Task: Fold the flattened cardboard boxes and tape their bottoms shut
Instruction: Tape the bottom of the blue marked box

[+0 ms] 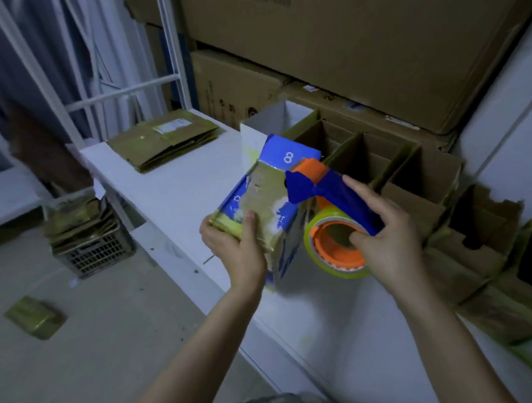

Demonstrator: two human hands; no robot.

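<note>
A small blue printed cardboard box (pixel 267 198) is tilted over the white table (pixel 171 191), its brown taped bottom facing up. My left hand (pixel 235 249) grips the box's near corner, thumb on the taped face. My right hand (pixel 383 235) holds a blue and orange tape dispenser (pixel 318 182) with a yellowish tape roll (pixel 332 250); a finger sits inside the roll's orange core. The dispenser's head lies against the box's far upper edge. A stack of flattened brown boxes (pixel 163 140) lies at the table's far end.
Several folded open boxes (pixel 395 168) stand in a row along the right wall, under big stacked cartons (pixel 372 42). A grey crate (pixel 96 252) with flattened cardboard sits on the floor at left, near a loose cardboard piece (pixel 35 317). A white metal frame (pixel 173 47) rises behind the table.
</note>
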